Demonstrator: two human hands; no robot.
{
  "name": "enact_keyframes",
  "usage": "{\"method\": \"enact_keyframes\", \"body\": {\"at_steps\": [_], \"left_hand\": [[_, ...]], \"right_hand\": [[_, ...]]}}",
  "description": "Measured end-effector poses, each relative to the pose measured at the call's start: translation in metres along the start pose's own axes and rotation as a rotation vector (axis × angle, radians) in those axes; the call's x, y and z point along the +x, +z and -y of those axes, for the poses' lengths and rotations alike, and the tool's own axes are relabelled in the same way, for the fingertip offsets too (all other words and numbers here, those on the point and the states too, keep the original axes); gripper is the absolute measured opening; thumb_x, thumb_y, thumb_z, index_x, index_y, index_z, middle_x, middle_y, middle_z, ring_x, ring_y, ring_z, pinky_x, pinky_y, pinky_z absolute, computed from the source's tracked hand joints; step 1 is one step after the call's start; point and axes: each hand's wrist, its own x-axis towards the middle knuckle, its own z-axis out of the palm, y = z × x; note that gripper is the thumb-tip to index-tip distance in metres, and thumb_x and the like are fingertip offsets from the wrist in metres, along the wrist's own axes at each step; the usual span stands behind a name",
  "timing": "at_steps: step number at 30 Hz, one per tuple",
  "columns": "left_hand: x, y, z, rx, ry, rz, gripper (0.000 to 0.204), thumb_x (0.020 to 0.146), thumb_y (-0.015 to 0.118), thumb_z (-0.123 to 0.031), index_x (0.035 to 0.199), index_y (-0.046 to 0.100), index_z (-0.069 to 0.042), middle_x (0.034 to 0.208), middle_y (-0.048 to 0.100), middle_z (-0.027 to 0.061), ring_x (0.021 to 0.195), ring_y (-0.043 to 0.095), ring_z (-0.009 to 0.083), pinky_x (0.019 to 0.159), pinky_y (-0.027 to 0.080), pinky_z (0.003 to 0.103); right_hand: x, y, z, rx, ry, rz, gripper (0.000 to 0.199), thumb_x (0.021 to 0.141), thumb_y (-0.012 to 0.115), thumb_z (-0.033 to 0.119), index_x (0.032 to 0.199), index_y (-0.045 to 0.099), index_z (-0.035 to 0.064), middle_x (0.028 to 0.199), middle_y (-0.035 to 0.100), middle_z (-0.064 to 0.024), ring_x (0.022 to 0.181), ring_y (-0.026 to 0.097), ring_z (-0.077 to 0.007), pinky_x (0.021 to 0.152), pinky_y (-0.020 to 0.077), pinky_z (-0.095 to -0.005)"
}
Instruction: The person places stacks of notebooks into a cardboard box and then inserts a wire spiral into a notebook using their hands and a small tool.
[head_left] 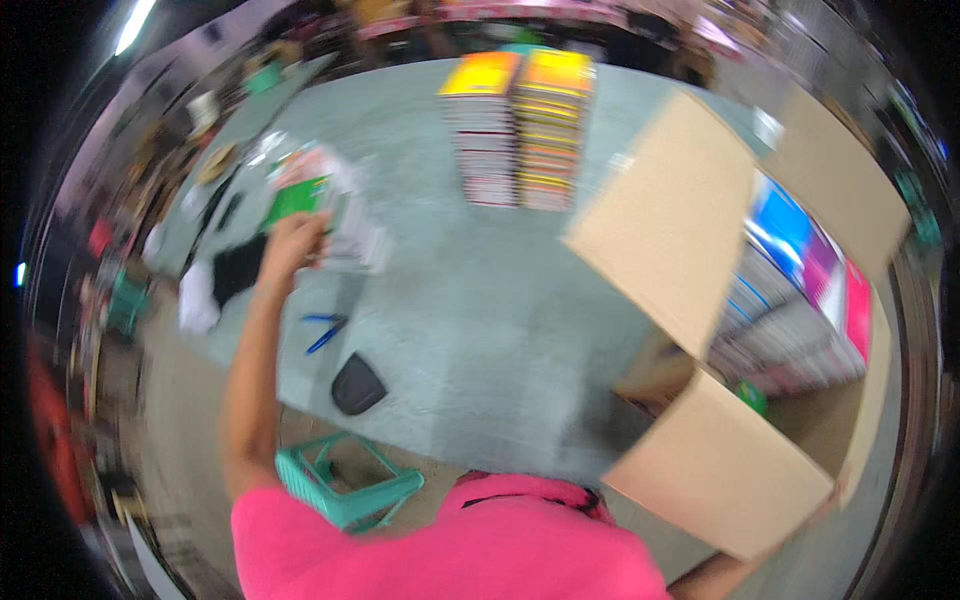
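Note:
My left hand (297, 243) reaches over the left part of the table, blurred, its fingers closed at the near edge of a green booklet (295, 202). What the fingers grip is hidden. Beside it lies a loose pile of white papers and plastic (357, 235). On the right stands an open cardboard box (668, 225) with its flaps folded out. Inside are stacked books or booklets (785, 325) with blue, purple and pink covers, and a small green round thing (750, 398). My right forearm runs behind the box's near flap (722, 462), which hides my right hand.
Two tall stacks of yellow-orange books (480, 130) stand at the table's (440, 330) far side. Blue-handled snips or pliers (325, 330) and a black pouch-like thing (357, 385) lie near the front edge. A green plastic stool (350, 485) is below; a black cloth (238, 268) lies left.

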Motion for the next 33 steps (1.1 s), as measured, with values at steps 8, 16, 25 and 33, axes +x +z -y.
{"method": "enact_keyframes", "body": {"at_steps": [8,16,25,33], "left_hand": [[-0.177,0.174,-0.221,-0.223,0.98,0.258,0.018,0.088,0.06,-0.016,0.077,0.056,-0.002,0.07,0.054,0.0017,0.067,0.051,0.0072,0.061,0.041,0.022],[-0.246,0.43,-0.227,1.013,0.926,1.39,0.054,0.082,0.06,-0.046,0.102,0.061,0.004,0.101,0.062,0.0242,0.089,0.061,0.0333,0.078,0.047,0.04],[-0.286,0.533,-0.117,0.423,-0.161,1.301,0.06,0.082,0.062,-0.047,0.115,0.054,0.003,0.109,0.06,0.0151,0.091,0.061,0.0227,0.074,0.05,0.035],[-0.287,0.54,-0.104,0.106,-0.49,1.203,0.072,0.075,0.071,-0.039,0.12,0.043,0.01,0.109,0.057,0.02,0.092,0.061,0.0282,0.083,0.05,0.037]], "right_hand": [[0.022,0.012,0.023,1.059,0.833,0.071,0.042,0.093,0.042,0.03,0.114,0.052,-0.0052,0.107,0.059,-0.015,0.093,0.06,-0.0216,0.084,0.0485,-0.0365],[0.007,-0.005,0.019,0.852,0.718,0.13,0.038,0.09,0.048,0.029,0.106,0.057,-0.0036,0.098,0.06,-0.0133,0.089,0.059,-0.0201,0.08,0.0468,-0.0344],[0.028,-0.006,0.045,0.949,1.024,0.449,0.043,0.085,0.06,0.039,0.102,0.061,-0.0003,0.083,0.059,-0.0054,0.069,0.056,-0.0118,0.058,0.0462,-0.0257],[0.034,-0.007,0.038,1.027,0.872,0.563,0.044,0.087,0.057,0.039,0.107,0.06,-0.0005,0.097,0.061,-0.0082,0.086,0.058,-0.0158,0.076,0.048,-0.0291]]}}
